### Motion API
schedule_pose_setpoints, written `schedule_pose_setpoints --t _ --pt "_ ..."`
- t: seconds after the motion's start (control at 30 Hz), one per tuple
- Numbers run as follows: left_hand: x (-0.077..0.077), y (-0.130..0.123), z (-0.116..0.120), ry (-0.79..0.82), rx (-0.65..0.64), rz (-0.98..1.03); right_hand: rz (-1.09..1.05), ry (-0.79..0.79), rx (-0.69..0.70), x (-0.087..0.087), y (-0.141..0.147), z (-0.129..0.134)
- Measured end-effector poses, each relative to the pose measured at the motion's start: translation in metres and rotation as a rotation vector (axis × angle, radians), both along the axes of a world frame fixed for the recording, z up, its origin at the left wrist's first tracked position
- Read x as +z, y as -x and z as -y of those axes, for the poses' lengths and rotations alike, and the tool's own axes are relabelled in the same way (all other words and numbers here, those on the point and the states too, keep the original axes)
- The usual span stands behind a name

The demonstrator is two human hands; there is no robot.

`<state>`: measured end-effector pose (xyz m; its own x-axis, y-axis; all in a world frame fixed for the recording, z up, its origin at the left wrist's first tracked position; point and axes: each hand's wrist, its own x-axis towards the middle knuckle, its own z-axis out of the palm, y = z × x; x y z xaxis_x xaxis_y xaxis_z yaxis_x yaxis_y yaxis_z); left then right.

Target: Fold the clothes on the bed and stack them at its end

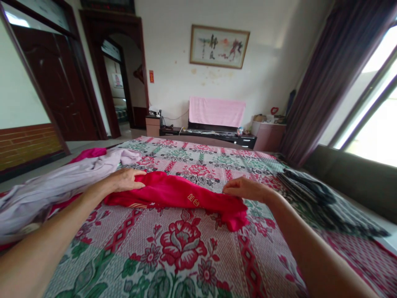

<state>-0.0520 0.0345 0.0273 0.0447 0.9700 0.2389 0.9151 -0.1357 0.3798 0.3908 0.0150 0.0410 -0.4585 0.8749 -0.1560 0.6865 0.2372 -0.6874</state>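
A red garment with small gold lettering lies stretched sideways across the flowered bedspread. At its left end my left hand grips the cloth between thumb and fingers. My right hand is closed at the upper edge of the garment's right part, its fingertips pressed together; whether cloth is pinched in them is hard to make out. The right end of the garment is bunched beyond that hand.
Pale lilac clothing lies at the left with a magenta piece behind it. Dark striped cloth is heaped at the right. Beyond the bed stand a low black cabinet and a pink-covered object.
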Motion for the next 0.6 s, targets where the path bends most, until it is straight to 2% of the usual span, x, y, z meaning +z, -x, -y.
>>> schedule_pose_setpoints --t 0.1,0.2,0.3,0.4,0.47,0.53,0.6 --pt "0.0 0.001 -0.002 0.169 -0.148 -0.185 0.001 -0.21 -0.075 -0.002 0.017 0.002" --pt "0.005 0.0 -0.001 0.175 -0.164 -0.251 0.021 -0.319 -0.005 -0.006 0.034 0.008" --pt "0.013 -0.005 0.003 -0.061 -0.012 -0.195 -0.008 -0.362 0.039 -0.008 0.044 0.011" --pt "0.021 -0.009 0.008 -0.427 0.127 -0.072 -0.134 -0.461 -0.068 -0.006 0.047 0.009" --pt "0.025 -0.009 0.009 -0.607 0.21 -0.006 -0.27 -0.502 -0.147 0.0 0.048 0.009" --pt "0.027 -0.006 0.008 -0.717 0.25 0.019 -0.391 -0.441 -0.135 0.008 0.049 0.014" --pt "0.027 -0.001 0.006 -0.763 0.25 0.038 -0.429 -0.255 0.005 0.016 0.05 0.022"
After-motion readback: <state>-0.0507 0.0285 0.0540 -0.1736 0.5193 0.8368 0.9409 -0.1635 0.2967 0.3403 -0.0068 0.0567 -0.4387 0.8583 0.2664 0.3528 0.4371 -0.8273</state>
